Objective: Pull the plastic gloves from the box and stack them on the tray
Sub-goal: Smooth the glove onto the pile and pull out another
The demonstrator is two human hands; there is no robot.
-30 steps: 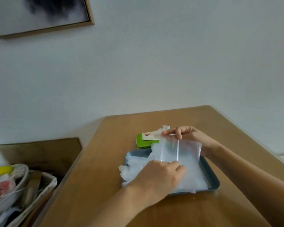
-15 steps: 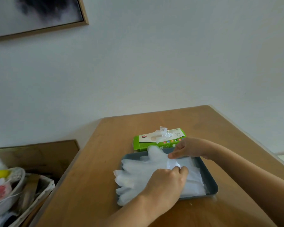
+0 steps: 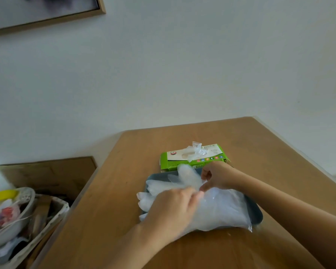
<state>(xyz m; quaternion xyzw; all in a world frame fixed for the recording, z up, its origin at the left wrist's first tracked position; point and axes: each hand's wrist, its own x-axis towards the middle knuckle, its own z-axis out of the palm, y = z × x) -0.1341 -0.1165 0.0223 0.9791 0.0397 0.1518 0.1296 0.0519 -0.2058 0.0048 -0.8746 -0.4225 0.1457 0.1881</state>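
Here, one blue-grey tray on the wooden table carries one stack of clear plastic gloves, too filmy to count singly, with fingers fanning past the rim toward 9 o'clock and cuffs overhanging at 4 o'clock. One green glove box lies just beside the tray at its 12 o'clock, a single crumpled glove poking from its slot. Two hands meet over the stack: the right hand curls in from 1 o'clock and pinches the top layer, while the left hand rests on the stack from 7 o'clock, too blurred to tell whether it grips or presses.
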